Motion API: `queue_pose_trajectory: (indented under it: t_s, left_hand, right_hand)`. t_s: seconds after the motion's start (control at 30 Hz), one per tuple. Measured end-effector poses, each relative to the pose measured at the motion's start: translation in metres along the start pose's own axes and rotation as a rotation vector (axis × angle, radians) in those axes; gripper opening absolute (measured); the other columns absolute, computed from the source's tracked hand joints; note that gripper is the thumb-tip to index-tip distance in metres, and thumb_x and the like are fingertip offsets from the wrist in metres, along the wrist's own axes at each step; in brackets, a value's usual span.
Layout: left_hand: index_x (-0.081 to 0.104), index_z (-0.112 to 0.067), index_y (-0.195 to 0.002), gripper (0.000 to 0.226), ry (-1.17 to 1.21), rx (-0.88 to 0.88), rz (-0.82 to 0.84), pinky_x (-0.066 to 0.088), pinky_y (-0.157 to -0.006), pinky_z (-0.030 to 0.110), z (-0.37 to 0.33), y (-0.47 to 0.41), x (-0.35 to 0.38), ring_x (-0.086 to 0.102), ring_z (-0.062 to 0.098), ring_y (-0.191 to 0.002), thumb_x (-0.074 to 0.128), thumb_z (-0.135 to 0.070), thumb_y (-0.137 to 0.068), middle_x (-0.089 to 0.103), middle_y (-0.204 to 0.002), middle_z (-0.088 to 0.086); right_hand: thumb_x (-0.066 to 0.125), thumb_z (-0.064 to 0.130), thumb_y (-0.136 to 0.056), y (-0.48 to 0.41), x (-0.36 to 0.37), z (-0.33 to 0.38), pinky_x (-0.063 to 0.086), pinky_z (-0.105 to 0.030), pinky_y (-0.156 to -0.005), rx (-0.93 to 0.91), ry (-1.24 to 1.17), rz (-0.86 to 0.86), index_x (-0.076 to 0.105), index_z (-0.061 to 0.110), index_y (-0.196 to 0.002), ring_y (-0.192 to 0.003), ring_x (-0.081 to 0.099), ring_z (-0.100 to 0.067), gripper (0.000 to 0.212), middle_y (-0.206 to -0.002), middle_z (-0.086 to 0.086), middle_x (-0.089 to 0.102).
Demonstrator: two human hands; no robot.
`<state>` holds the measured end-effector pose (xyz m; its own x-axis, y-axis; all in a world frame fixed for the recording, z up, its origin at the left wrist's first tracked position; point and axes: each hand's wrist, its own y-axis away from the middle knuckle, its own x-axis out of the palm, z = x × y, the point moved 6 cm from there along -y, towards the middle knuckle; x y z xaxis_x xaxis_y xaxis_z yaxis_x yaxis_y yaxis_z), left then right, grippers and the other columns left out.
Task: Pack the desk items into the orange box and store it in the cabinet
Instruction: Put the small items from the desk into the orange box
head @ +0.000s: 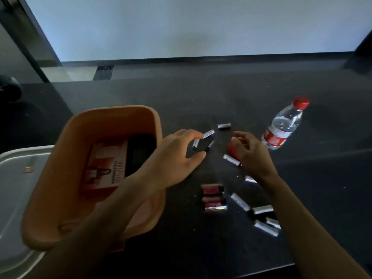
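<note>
On dark desk, orange box, rounded rim, red card inside

1 red-capped water bottle on dark desk, translucent tray at left, pale wall behind

Head-worn wide-angle view, looking forward and down across a dark desk.
The camera sits close above the desk's near edge. Both forearms enter from the bottom, and the left hand and right hand are near centre. The orange box fills the lower left, and a pale wall closes off the top.
</note>
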<state>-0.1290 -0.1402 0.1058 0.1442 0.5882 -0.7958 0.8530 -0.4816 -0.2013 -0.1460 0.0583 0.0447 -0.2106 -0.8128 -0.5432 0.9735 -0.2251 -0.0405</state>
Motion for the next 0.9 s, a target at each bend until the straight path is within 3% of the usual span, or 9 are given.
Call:
queue_pose_trajectory:
  t_s: [0.07,0.1,0.27,0.4,0.6,0.77,0.9]
  left_hand:
    - [0.044,-0.024,-0.131,0.052,-0.117,0.001,-0.046,0.029,-0.105,0.036,-0.018,-0.018,0.024,0.042,0.008,-0.115,0.059,-0.039,-0.083,0.049,-0.131,-0.003]
    - [0.041,-0.023,-0.132,0.056,-0.12,0.0,-0.036,0.028,-0.106,0.038,-0.026,-0.027,0.039,0.041,0.012,-0.12,0.06,-0.041,-0.082,0.047,-0.134,-0.002]
    - [0.025,-0.02,-0.142,0.079,0.077,-0.16,0.04,0.02,-0.102,0.026,-0.024,-0.081,0.119,0.028,0.019,-0.133,0.067,-0.04,-0.078,0.03,-0.147,0.006]
    - [0.007,-0.025,-0.146,0.102,0.099,-0.34,0.133,0.019,-0.11,0.041,0.005,-0.111,0.167,0.019,0.026,-0.139,0.072,-0.045,-0.07,0.013,-0.154,0.007]
    - [-0.009,-0.033,-0.143,0.12,-0.048,-0.403,0.252,0.004,-0.112,0.052,0.012,-0.139,0.206,0.007,0.031,-0.141,0.069,-0.066,-0.058,0.004,-0.155,0.011]
    - [-0.004,-0.032,-0.144,0.116,-0.107,-0.347,0.297,0.017,-0.108,0.053,0.006,-0.151,0.213,0.014,0.034,-0.137,0.074,-0.054,-0.061,0.012,-0.153,0.007]
    - [0.002,-0.029,-0.145,0.114,-0.1,-0.317,0.234,0.024,-0.106,0.049,0.009,-0.152,0.192,0.016,0.033,-0.137,0.076,-0.048,-0.061,0.016,-0.152,0.007]
  right_hand:
    - [0.05,0.029,-0.092,-0.004,-0.026,-0.023,0.041,-0.023,-0.081,0.023,0.015,-0.023,0.055,0.018,-0.12,-0.097,0.053,-0.008,0.031,-0.113,-0.003,0.061]
    - [0.05,0.03,-0.092,-0.005,-0.036,-0.034,0.041,-0.025,-0.082,0.037,0.017,-0.027,0.055,0.019,-0.12,-0.097,0.054,-0.009,0.03,-0.112,-0.002,0.061]
    - [0.049,0.032,-0.092,-0.016,-0.075,-0.077,0.037,-0.01,-0.066,0.063,0.0,0.026,0.055,0.023,-0.117,-0.086,0.053,0.003,0.028,-0.103,0.007,0.059]
    - [0.05,0.033,-0.091,-0.025,-0.091,-0.098,0.039,-0.011,-0.067,0.056,0.005,0.043,0.058,0.023,-0.115,-0.085,0.055,0.005,0.027,-0.099,0.008,0.063]
    - [0.054,0.034,-0.088,-0.037,-0.113,-0.114,0.038,-0.007,-0.064,0.052,-0.02,0.008,0.056,0.021,-0.113,-0.087,0.054,0.008,0.028,-0.102,0.01,0.061]
    - [0.053,0.034,-0.089,-0.043,-0.122,-0.119,0.041,-0.013,-0.071,0.057,-0.063,0.033,0.053,0.022,-0.117,-0.093,0.056,0.0,0.031,-0.106,0.009,0.059]
    - [0.053,0.036,-0.089,-0.046,-0.116,-0.116,0.043,-0.015,-0.069,0.039,-0.064,0.065,0.054,0.024,-0.114,-0.095,0.059,-0.006,0.028,-0.103,0.008,0.061]
